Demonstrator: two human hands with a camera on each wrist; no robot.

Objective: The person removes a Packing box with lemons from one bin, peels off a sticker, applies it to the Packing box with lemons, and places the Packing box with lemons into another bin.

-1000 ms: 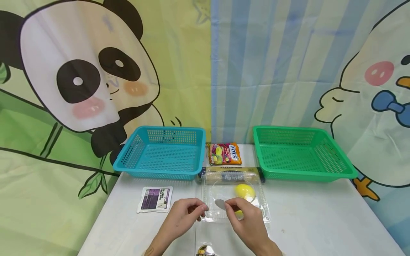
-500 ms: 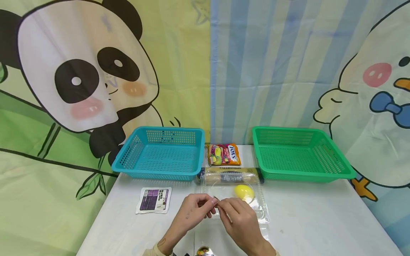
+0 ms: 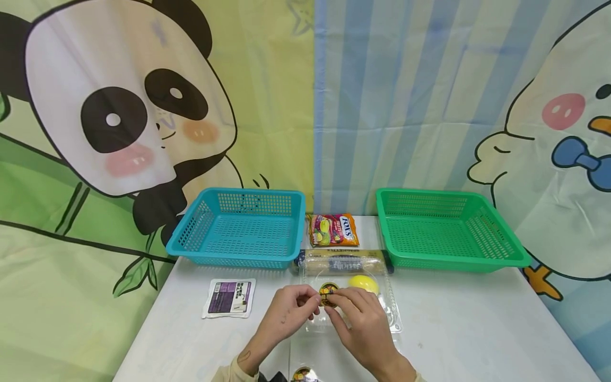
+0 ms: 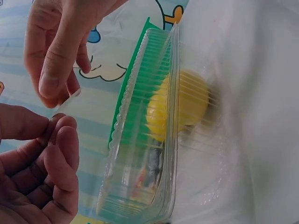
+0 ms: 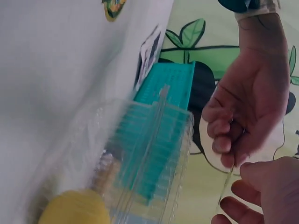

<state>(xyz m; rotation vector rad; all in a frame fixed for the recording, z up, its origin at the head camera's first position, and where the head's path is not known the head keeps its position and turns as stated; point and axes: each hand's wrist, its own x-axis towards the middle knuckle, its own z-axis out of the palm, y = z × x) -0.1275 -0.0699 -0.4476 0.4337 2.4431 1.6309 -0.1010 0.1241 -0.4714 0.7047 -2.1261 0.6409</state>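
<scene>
My left hand (image 3: pixel 292 313) pinches the left edge of a small round printed sticker (image 3: pixel 328 295) between thumb and forefinger. On its other side, the fingertips of my right hand (image 3: pixel 360 323) grip the sticker too. It stands above a clear plastic clamshell box (image 3: pixel 393 313) and appears edge-on in both wrist views. A yellow lemon (image 3: pixel 364 284) lies in the box, showing through its ribbed wall in the left wrist view. The hands hide the near left part of the box. Another round sticker (image 3: pixel 304 374) lies at the table's near edge.
Behind the box lie a spaghetti pack (image 3: pixel 343 261) and an orange Fox's candy bag (image 3: pixel 333 229). A blue basket (image 3: pixel 238 262) stands at the back left, a green basket (image 3: pixel 458 262) at the back right. A flat purple-and-white packet (image 3: pixel 229 298) lies left of my hands.
The sticker was in my right hand alone, grey side showing. My left hand has come up and taken its left edge, and the printed face now turns toward the head camera.
</scene>
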